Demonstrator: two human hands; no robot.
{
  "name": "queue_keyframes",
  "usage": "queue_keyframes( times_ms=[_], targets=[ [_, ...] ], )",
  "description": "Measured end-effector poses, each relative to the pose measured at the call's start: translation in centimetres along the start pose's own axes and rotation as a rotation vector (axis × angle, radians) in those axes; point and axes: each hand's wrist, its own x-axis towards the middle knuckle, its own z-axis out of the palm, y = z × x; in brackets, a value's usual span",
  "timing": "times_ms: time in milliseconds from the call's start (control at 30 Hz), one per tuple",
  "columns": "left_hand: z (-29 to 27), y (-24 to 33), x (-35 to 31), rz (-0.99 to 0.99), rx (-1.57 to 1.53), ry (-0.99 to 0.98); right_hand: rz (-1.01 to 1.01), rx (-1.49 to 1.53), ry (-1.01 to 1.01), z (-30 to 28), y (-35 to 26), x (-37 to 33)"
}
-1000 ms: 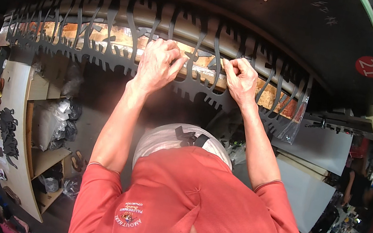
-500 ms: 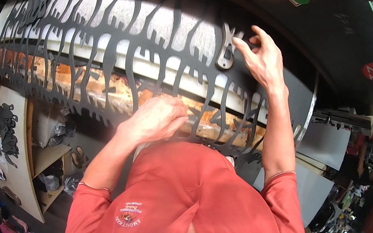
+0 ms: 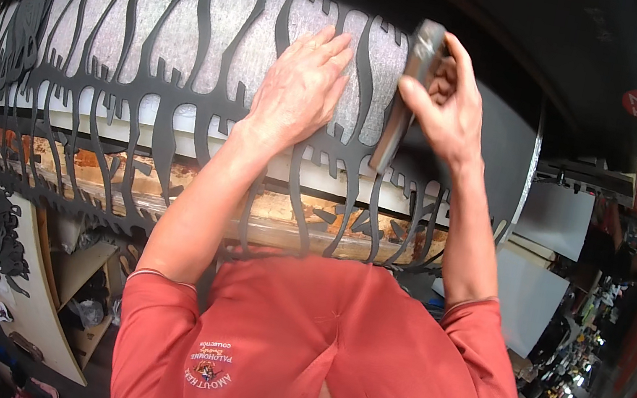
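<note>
1. At the left, a pile of dark cut pieces (image 3: pixel 24 32) is lying over the left end of the sheet; its pieces are looking curved and tangled.
2. The dark grey die-cut sheet (image 3: pixel 174 99) is spreading in front of the person, and its long axis is running from left to right. Its thin, wavy strips are crossing this axis, roughly away from the person, and small comb-like teeth are sticking out from its middle band. It is looking matte, thin and full of large holes.
3. Under it, a pale board (image 3: pixel 225 29) is showing its rough, greyish top through the holes.
4. The left hand (image 3: pixel 300 85) is resting palm down on the sheet, flat and holding nothing, with the fingers lying close together and pointing away from the person.
5. Nearer to the body, the sheet's lower strips are hanging across a brown ledge (image 3: pixel 270 233), where small dark scraps (image 3: pixel 324 215) are lying.
6. The metal cutting die (image 3: pixel 406 99) is standing out above the sheet, to the right of the left hand. Its long axis is pointing away from the person, with the near end leaning leftward. It is looking narrow, silver-grey and brownish, and blurred; whether it is touching the sheet, I cannot tell.
7. The right hand (image 3: pixel 450 107) is gripping this die from its right side, thumb and fingers closing around it.
</note>
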Motion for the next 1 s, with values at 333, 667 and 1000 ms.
queue_keyframes(
  times_ms=[333,667,1000],
  targets=[
    [-3.8,8.0,0.2,-0.277,-1.176,-0.098,-0.472,0.033,0.177,1.3,0.8,-8.1],
    [-2.9,11.1,-0.1,-0.420,-1.222,0.113,-0.470,0.029,0.206,1.9,0.6,-8.2],
    [-2.7,11.3,-0.3,-0.319,-0.988,0.248,-0.541,0.054,0.236,2.1,0.5,-8.9]
  ],
)
